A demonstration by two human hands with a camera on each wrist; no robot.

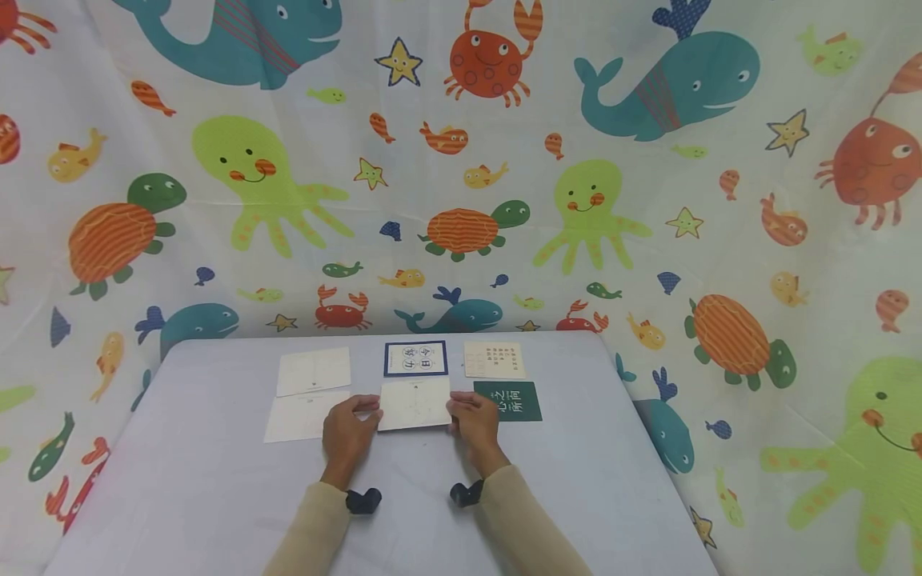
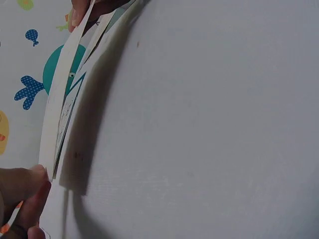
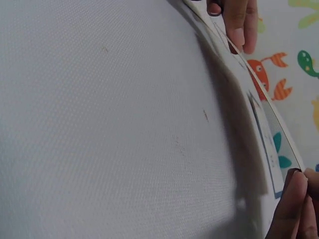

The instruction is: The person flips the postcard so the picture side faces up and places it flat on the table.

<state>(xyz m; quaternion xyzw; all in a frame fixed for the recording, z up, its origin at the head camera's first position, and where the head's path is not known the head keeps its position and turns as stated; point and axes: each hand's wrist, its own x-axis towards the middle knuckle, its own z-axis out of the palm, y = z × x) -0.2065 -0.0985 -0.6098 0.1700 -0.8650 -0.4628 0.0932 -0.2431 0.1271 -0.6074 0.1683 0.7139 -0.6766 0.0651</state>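
Both hands hold one white card (image 1: 414,404) with faint print, face up, by its opposite short edges. My left hand (image 1: 349,436) pinches the left edge between thumb and fingers. At the right edge, my right hand (image 1: 477,424) pinches the card likewise. Seen edge-on in the left wrist view, the card (image 2: 62,94) is raised above the tabletop and casts a shadow. The right wrist view shows it as a thin strip, slightly bowed. Just beyond it lies a blue-bordered card (image 1: 415,358) with Chinese characters.
Two white cards (image 1: 313,370) lie at the left, one behind the other. On the right are a cream card (image 1: 495,360) with small characters and a green card (image 1: 519,402), partly behind the right hand. A sea-animal curtain (image 1: 461,176) hangs behind the white table (image 1: 180,448).
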